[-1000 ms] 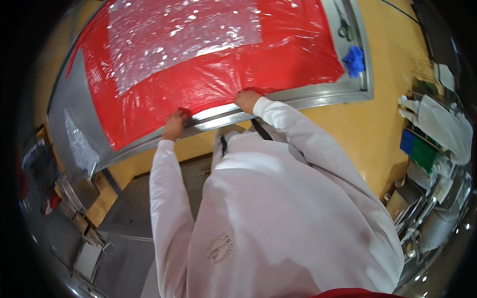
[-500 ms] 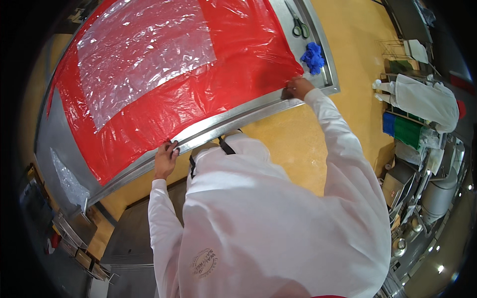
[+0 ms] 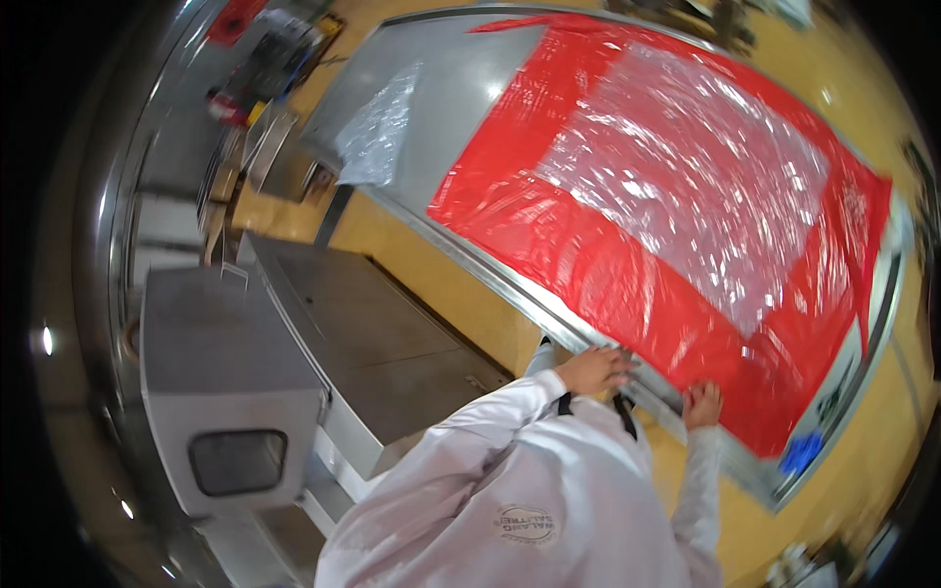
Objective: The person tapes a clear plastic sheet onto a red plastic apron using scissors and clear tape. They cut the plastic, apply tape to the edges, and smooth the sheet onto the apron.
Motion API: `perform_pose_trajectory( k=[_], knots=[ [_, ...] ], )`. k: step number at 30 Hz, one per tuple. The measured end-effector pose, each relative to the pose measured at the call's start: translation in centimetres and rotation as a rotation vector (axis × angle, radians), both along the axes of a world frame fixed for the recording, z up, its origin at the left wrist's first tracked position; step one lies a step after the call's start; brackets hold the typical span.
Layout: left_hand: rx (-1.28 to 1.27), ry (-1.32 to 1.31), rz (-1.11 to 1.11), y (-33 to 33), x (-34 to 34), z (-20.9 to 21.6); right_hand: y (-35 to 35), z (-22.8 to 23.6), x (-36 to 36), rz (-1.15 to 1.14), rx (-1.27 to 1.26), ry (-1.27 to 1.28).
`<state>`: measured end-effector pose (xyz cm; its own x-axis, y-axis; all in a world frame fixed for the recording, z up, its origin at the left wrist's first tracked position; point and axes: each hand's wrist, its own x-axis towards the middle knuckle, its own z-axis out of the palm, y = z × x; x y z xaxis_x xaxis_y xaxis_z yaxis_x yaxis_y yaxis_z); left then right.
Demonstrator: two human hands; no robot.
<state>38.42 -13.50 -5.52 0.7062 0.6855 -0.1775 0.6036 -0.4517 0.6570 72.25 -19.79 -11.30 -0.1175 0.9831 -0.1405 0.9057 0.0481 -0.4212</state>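
Observation:
A large red plastic sheet (image 3: 490, 230) lies over a metal table (image 3: 461, 69), with a shiny clear plastic sheet (image 3: 676, 167) on top of it. My left hand (image 3: 595, 370) rests at the table's near rim beside the red sheet's edge, its fingers stretched out. Farther right, my right hand (image 3: 702, 405) has its fingers bent over the red sheet's near edge, seemingly pinching it. The picture is smeared by motion, so the fingertips are not sharp.
A loose piece of clear plastic (image 3: 382, 127) lies on the table's left part. A crumpled blue thing (image 3: 802, 453) sits at the right corner. Left of me stand a grey metal machine (image 3: 230, 392) with a small window and a low metal cabinet (image 3: 382, 333).
My view has swung to the left, bringing the grey machine in. My hands have come closer together along the near edge; the right one has left the sheet's corner.

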Motion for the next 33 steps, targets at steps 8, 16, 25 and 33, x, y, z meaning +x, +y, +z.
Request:
perform_pose_trajectory(
  k=[8, 16, 25, 33],
  knots=[
    [0.164, -0.233, 1.285, 4.3, -33.0, -1.8, 0.2, 2.8, -7.9, -0.185, 0.131, 0.068],
    [0.312, -0.349, 2.061, 24.5, -72.9, -6.0, 6.8, 5.3, -27.8, -0.309, 0.016, 0.147],
    [0.115, -0.231, 1.966, 29.6, -91.0, -8.9, 10.6, 6.7, -38.5, -0.058, 0.012, 0.255],
    [0.507, -0.409, 1.055, 25.7, -59.6, 8.2, 27.4, 16.3, -55.0, 0.185, 0.148, 0.416]
  ],
)
